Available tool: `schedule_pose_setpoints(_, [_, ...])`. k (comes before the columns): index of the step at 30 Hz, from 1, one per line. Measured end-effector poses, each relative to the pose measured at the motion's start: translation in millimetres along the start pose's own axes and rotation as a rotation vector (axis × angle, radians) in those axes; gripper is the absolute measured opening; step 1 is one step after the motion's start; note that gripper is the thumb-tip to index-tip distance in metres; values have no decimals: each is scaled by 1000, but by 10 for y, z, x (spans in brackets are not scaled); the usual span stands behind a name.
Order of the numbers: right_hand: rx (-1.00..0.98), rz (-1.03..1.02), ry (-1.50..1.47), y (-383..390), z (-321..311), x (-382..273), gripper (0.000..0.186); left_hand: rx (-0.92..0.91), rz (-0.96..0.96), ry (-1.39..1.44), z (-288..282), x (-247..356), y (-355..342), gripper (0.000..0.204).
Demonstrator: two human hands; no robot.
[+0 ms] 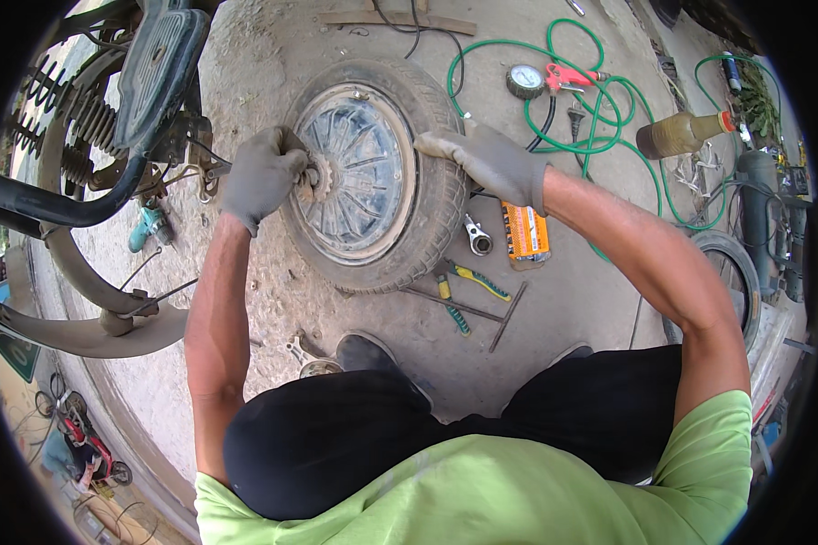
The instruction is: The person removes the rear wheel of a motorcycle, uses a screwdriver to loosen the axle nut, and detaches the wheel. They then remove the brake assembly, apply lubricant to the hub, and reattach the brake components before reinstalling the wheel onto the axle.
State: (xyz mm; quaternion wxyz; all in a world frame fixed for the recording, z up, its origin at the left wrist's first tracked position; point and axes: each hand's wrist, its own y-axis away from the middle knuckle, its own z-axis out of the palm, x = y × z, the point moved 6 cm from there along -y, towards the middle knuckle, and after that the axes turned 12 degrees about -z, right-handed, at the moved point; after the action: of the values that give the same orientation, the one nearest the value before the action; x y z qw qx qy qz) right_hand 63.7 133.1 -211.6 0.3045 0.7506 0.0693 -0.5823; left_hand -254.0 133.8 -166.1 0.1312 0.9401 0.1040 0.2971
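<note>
A dusty spoked wheel (354,213) with a thick black tyre (386,272) leans on the concrete between my hands, its hub facing left. My left hand (262,177), in a grey work glove, is closed at the middle of the hub, with its fingers round the protruding axle end (313,178); the fingertips are partly hidden. From the other side my right hand (491,162), gloved too, grips the tyre's right edge, with the thumb side reaching toward the rim.
Pliers (480,282), a T-shaped wrench (509,316), a ratchet wrench (478,238) and an orange box (525,233) lie near the wheel. Beyond are a green hose (616,145), a pressure gauge (524,82) and a bottle (677,136). A motorcycle frame (82,204) and a drill (148,227) are left.
</note>
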Motion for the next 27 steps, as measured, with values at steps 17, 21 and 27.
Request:
schedule_pose_setpoints(17, [-100, -80, 126, -50, 42, 58, 54, 455, -26, 368, -746, -222, 385, 17])
schedule_pose_setpoints(21, [-204, -225, 331, 3, 39, -154, 51, 255, -147, 454, -701, -205, 853, 35])
schedule_pose_setpoints(27, [-440, -571, 893, 59, -198, -183, 56, -180, -305, 335, -48, -1080, 1874, 34])
